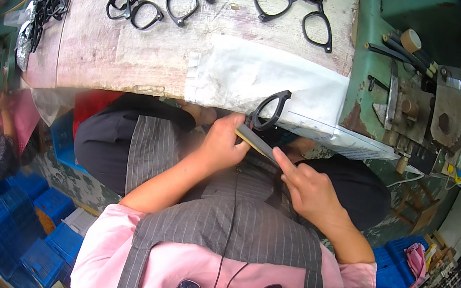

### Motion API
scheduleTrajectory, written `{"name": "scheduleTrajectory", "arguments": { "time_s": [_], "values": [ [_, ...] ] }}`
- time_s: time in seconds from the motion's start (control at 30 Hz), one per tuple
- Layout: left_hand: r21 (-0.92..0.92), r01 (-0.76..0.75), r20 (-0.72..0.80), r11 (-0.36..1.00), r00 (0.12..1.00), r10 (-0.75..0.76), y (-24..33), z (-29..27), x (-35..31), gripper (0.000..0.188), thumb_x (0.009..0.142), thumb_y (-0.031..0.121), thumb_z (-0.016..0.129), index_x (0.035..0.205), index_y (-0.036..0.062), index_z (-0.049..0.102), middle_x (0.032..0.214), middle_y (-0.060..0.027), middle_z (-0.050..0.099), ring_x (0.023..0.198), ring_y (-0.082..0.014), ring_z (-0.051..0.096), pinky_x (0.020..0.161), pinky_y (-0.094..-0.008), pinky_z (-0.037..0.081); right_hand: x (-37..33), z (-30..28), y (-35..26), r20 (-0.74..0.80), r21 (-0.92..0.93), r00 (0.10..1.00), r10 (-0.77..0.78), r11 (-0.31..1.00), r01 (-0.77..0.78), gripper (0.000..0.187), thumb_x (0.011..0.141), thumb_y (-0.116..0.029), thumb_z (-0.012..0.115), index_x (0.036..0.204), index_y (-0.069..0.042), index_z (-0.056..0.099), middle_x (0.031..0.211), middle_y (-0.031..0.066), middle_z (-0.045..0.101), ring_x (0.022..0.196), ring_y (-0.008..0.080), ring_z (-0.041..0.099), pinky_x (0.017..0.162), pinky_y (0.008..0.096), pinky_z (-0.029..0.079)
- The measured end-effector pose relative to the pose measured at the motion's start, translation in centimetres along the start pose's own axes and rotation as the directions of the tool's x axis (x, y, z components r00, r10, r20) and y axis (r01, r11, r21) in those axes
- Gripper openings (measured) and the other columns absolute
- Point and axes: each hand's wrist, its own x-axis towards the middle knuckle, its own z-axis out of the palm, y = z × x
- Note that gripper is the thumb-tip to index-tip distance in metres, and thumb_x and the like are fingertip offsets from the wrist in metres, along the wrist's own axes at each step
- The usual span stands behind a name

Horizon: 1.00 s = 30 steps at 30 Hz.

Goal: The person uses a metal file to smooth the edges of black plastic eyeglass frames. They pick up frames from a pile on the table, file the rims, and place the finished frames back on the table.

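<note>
My left hand [224, 143] is closed on a black eyeglass frame [283, 96] at the table's front edge. One rim stands up from my fingers, tilted over white paper [247, 69]; the rest is hidden by the hand and a flat stick. That grey sanding stick [260, 144] with a yellowish edge is gripped in my right hand [310, 189], index finger stretched along it. The stick's far end reaches my left hand, just below the frame. Whether it touches the frame, I cannot tell.
Several black eyeglass frames [182, 6] lie across the far table, heaped at the far left. A metal vise-like fixture [420, 110] and several dark sticks [402, 53] stand at the right. Blue crates [8, 212] are stacked at lower left. Another person [1, 139] sits at far left.
</note>
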Motion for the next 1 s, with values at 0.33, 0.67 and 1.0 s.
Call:
{"name": "scheduleTrajectory", "arguments": {
  "time_s": [0.33,0.67,1.0],
  "values": [
    [0.025,-0.026,0.01,0.999,1.0,0.026,0.3,-0.1,0.2,0.013,0.073,0.005,0.061,0.083,-0.0024,0.057,0.071,-0.022,0.056,0.068,-0.0401,0.056,0.061,-0.0417,0.045,0.2,1.1,0.4,-0.01,0.037,0.999,0.03,0.999,-0.03,0.06,0.084,-0.004,0.062,0.14,-0.018,0.046,0.065,0.0124,0.049,0.055,0.0309,0.054,0.053,0.0411,0.046],
    [0.027,-0.046,-0.024,0.999,0.999,0.047,0.2,0.1,0.3,0.014,0.073,0.004,0.059,0.085,-0.0019,0.054,0.071,-0.02,0.055,0.066,-0.0369,0.056,0.061,-0.0414,0.045,1.3,2.6,1.5,-0.092,0.098,0.996,-0.003,0.995,0.012,0.059,0.085,-0.007,0.062,0.141,-0.019,0.045,0.064,0.0148,0.051,0.055,0.0338,0.056,0.053,0.0429,0.047],
    [-0.01,0.022,0.019,1.0,1.0,-0.022,-0.3,0.0,0.0,0.011,0.072,0.003,0.059,0.081,-0.0008,0.053,0.074,-0.0209,0.055,0.069,-0.0377,0.057,0.062,-0.0406,0.045,-2.3,1.2,-0.4,-0.043,0.009,0.999,0.022,1.0,-0.022,0.057,0.085,-0.009,0.063,0.138,-0.023,0.049,0.061,0.0097,0.044,0.047,0.0295,0.052,0.048,0.0396,0.046]
  ]
}}
